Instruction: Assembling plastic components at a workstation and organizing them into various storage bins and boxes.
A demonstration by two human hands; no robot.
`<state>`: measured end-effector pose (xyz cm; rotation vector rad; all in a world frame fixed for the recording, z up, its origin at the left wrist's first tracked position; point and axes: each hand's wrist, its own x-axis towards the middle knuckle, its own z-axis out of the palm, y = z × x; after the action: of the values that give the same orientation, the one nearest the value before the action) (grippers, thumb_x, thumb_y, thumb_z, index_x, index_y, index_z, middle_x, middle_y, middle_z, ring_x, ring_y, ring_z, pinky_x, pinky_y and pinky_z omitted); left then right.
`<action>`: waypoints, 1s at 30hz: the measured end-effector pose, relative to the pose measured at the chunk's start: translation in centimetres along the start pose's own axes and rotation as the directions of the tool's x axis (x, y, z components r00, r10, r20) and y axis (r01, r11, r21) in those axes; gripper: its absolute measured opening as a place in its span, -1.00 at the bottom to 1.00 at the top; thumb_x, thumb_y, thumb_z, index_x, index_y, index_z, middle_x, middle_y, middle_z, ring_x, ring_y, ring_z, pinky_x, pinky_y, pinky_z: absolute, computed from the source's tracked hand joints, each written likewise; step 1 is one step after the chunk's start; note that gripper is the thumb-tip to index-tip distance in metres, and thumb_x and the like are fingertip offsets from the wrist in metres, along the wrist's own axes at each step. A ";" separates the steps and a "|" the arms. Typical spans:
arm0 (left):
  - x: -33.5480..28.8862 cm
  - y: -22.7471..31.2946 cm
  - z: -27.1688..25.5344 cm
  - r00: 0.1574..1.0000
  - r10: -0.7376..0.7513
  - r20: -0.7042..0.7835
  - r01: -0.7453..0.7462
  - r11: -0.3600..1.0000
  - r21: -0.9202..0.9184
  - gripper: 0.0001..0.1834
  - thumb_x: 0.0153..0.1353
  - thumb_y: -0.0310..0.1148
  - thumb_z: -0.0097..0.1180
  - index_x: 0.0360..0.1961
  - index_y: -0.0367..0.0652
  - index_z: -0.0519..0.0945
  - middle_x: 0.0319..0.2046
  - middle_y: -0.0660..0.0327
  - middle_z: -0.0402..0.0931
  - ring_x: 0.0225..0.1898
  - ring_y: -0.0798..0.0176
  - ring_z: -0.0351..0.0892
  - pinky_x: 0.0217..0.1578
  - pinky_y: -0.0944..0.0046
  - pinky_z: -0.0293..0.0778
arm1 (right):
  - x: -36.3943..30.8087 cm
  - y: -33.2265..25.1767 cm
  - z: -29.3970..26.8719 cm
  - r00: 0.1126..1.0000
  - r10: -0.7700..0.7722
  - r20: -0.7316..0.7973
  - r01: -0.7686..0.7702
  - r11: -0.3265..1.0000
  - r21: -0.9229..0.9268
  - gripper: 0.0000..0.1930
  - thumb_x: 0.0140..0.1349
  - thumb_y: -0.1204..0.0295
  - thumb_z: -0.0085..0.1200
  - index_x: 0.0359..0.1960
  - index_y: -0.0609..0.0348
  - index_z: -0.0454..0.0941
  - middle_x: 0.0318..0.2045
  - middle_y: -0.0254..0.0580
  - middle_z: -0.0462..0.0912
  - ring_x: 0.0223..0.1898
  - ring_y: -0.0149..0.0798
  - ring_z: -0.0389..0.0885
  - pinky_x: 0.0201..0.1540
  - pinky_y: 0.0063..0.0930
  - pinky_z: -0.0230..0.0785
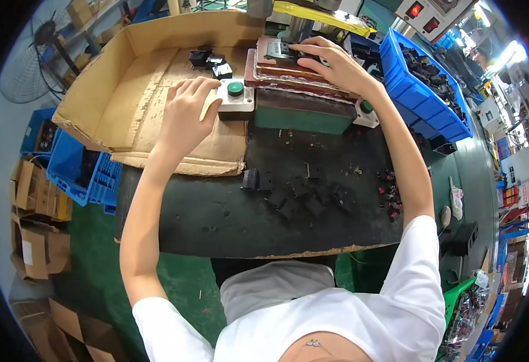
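Note:
My left hand [189, 111] hovers at the edge of the cardboard tray, fingers and thumb apart, with nothing in it. Its fingertips are beside a grey-white control box [238, 107] with a green push button [235, 88]. My right hand [335, 65] lies over the top of a layered reddish-brown fixture block [306, 80]. Its thumb and forefinger are around a small black plastic part [303, 54], partly hidden by the hand. Next to it on the metal plate is a slotted black piece [280, 49]. The fixture rests on a green base [303, 114].
Black plastic housings [312, 205] lie scattered on the dark worktable [198, 217], small red-black pieces [391, 193] at its right. The cardboard tray [138, 102] holds several black parts [201, 57]. A second button box [367, 114] stands under my right forearm, a filled blue crate [424, 84] beyond.

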<state>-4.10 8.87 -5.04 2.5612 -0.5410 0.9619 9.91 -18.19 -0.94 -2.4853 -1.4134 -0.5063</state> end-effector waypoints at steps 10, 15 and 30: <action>0.2 2.6 1.2 0.936 -0.245 0.251 0.340 0.450 -0.826 -0.68 0.15 -0.40 -0.03 -0.08 -0.27 0.32 -0.18 0.13 0.44 -0.09 0.26 0.41 -0.11 0.30 0.35 | -1.2 -5.7 -2.5 0.962 -0.134 -0.239 0.067 0.961 -0.267 -0.59 0.04 0.28 0.03 -0.01 -0.03 0.39 -0.07 -0.14 0.33 -0.04 -0.11 0.29 -0.01 -0.26 0.14; -1.0 5.4 1.9 0.908 -0.100 0.408 0.412 0.031 -0.910 -0.61 0.06 -0.51 0.09 -0.07 -0.31 0.29 -0.28 0.21 0.46 -0.25 0.40 0.46 -0.21 0.40 0.42 | -5.7 -12.4 -1.4 0.930 -0.267 -0.252 0.178 0.929 -0.325 -0.50 -0.20 0.25 0.18 -0.09 -0.17 0.44 -0.07 -0.31 0.39 -0.02 -0.26 0.32 0.09 -0.19 0.00; -1.2 5.6 2.2 0.999 -0.036 0.000 0.021 0.589 -0.808 -0.66 -0.04 -0.73 0.02 -0.17 -0.31 0.38 -0.21 0.16 0.48 -0.27 0.38 0.51 -0.22 0.44 0.43 | -10.5 -10.8 -1.0 0.833 0.185 -0.522 -0.125 0.981 0.149 -0.73 -0.20 0.51 0.25 -0.38 0.20 0.54 -0.47 -0.28 0.56 -0.35 -0.30 0.52 -0.05 -0.35 0.20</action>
<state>-6.32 3.31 -6.42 1.7035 -0.7224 0.5179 -4.53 -21.28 -3.99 -2.1073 -0.9765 -0.9665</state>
